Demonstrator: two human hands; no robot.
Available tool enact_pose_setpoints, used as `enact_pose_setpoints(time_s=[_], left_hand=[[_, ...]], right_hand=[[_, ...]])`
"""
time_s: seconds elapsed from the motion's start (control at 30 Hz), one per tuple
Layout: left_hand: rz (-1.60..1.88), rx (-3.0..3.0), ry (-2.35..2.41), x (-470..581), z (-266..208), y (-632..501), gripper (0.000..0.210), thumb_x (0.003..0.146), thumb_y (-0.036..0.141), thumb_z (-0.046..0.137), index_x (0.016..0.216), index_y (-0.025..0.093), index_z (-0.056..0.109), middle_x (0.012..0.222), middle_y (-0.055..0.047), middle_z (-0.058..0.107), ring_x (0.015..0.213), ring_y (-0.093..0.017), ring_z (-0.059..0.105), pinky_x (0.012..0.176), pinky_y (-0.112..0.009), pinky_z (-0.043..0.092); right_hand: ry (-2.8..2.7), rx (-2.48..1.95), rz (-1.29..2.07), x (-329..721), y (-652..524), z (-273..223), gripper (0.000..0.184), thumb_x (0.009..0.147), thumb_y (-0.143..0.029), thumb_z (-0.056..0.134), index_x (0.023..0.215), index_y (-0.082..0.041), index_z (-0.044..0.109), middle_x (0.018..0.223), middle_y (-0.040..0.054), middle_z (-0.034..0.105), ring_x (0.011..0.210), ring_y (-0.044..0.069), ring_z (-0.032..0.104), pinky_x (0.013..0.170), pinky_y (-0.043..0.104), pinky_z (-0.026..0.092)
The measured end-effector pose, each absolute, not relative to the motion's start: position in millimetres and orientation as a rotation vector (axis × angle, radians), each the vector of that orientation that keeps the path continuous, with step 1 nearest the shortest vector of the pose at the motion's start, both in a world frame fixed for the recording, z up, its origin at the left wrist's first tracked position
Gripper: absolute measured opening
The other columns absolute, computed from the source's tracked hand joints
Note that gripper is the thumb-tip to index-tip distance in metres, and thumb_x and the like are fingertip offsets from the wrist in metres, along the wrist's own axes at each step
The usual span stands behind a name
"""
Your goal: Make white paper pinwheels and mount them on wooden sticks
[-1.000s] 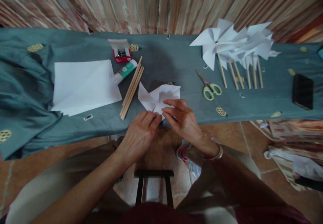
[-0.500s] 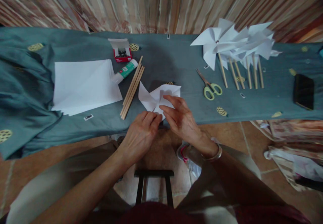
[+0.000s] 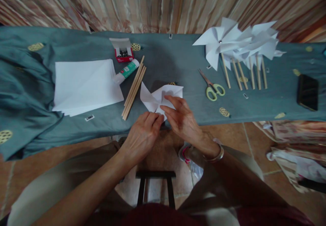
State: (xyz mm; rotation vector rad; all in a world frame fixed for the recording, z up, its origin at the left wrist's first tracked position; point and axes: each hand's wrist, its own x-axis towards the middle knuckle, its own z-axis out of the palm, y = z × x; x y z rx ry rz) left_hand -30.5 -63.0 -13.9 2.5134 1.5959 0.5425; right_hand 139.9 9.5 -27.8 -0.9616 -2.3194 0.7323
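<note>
White paper pinwheel [image 3: 170, 89], partly folded

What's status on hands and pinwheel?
Left hand at near edge of pinwheel, grip hidden. Right hand open over it. Pinwheel partly folded. Sticks just left, not in the way.

There are 2 hands [image 3: 144, 129], 1 folded paper [image 3: 170, 90], 1 phone [image 3: 307, 92], 1 pair of scissors [image 3: 211, 87], 1 glue stick [image 3: 127, 71], 1 box [image 3: 124, 58] and 6 pinwheel sticks [image 3: 251, 72]; the loose sticks [image 3: 134, 92] overlap too much to count.

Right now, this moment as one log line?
left hand: closed on folded paper, near edge | right hand: fingers apart over folded paper | wooden sticks: left | scissors: right
</note>
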Motion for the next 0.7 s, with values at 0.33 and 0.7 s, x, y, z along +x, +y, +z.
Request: enact_pose_setpoints(time_s=[0.33, 0.7], left_hand=[[0.483, 2.51, 1.617, -29.2, -10.7, -60.8, 0.023, 0.09, 0.01, 0.05, 0.111, 0.008, 0.059, 0.096, -0.011, 0.064, 0.087, -0.024, 0.057, 0.076, -0.038, 0.054], [0.395, 2.535, 1.633, -28.2, -10.1, -56.0, 0.021, 0.09, 0.011, 0.05, 0.107, 0.008, 0.062, 0.094, -0.011, 0.063, 0.085, -0.025, 0.055, 0.076, -0.039, 0.052]], right_hand=[[-2.419, -1.021, 0.642, 134.1, 6.0, -30.3, 0.038, 0.092, -0.014, 0.04, 0.122, -0.031, 0.055, 0.145, 0.0022, 0.045, 0.135, 0.029, 0.037, 0.111, 0.053, 0.037], [-2.478, -1.002, 0.553, 133.1, 7.8, -35.2, 0.039, 0.089, -0.005, 0.038, 0.119, -0.018, 0.06, 0.149, 0.0107, 0.041, 0.141, 0.027, 0.032, 0.112, 0.05, 0.036]])
